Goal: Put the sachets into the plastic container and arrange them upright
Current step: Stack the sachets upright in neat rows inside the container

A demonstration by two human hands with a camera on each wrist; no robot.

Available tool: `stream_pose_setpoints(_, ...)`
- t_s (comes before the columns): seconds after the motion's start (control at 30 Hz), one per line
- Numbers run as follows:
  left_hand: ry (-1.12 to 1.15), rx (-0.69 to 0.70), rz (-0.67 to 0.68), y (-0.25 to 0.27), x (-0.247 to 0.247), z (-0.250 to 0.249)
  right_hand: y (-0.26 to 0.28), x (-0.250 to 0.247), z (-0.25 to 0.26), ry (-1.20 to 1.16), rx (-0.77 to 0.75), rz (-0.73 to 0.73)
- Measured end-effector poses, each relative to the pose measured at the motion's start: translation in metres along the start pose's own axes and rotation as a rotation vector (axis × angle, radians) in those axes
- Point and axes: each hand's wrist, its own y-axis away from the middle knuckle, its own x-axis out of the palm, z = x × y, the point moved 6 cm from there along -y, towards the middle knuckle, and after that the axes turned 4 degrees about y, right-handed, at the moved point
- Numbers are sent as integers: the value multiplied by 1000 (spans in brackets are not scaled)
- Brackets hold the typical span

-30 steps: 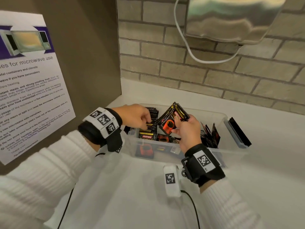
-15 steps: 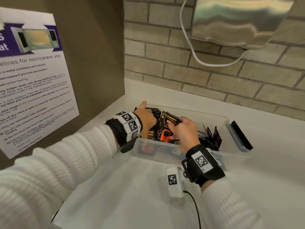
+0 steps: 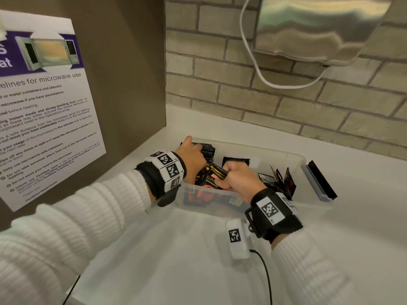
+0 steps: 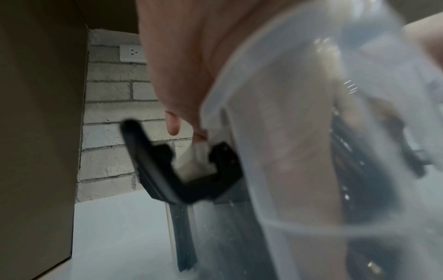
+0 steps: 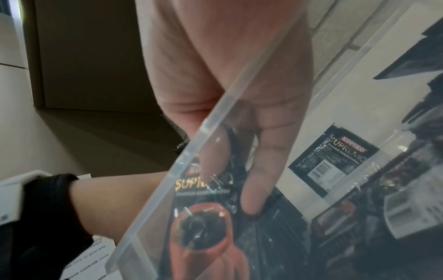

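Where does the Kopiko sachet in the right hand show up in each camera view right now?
Head: Kopiko sachet at centre, pinched by the right hand inside the plastic container.
Left wrist: not identifiable; only blurred dark packets through the container wall.
Right wrist: lower centre, seen through the clear wall, fingers on it.
Shared landmark: the container's clear rim.

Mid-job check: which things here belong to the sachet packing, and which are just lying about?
Job:
- clear plastic container
- black Kopiko coffee sachets held by the right hand, sachets at
- standing row of black sachets steadied by the left hand

Lying about:
- microwave-use poster
- steel wall dispenser
- white cable
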Motion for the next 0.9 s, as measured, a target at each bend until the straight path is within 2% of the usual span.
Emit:
stream_pose_setpoints(0.2, 240, -16, 200, 5, -7, 16, -3, 13, 7, 323, -53, 91)
stream_pose_setpoints(0.3, 329, -54, 184, 13, -18, 22, -2, 21, 16, 475, -125, 138)
stream_pose_setpoints(0.5, 399, -26, 145, 13, -18, 20, 4, 30, 33, 674, -192, 252)
stream_pose_setpoints(0.63, 620, -40, 132, 10, -15, 25, 2, 37, 42, 781, -269, 293)
stream_pose_setpoints(0.77, 679, 1, 102, 11, -10, 28, -3, 27, 36, 665, -233, 256)
stream_pose_setpoints(0.9, 690, 49, 93, 13, -6, 29, -1, 8, 21, 191, -15, 293)
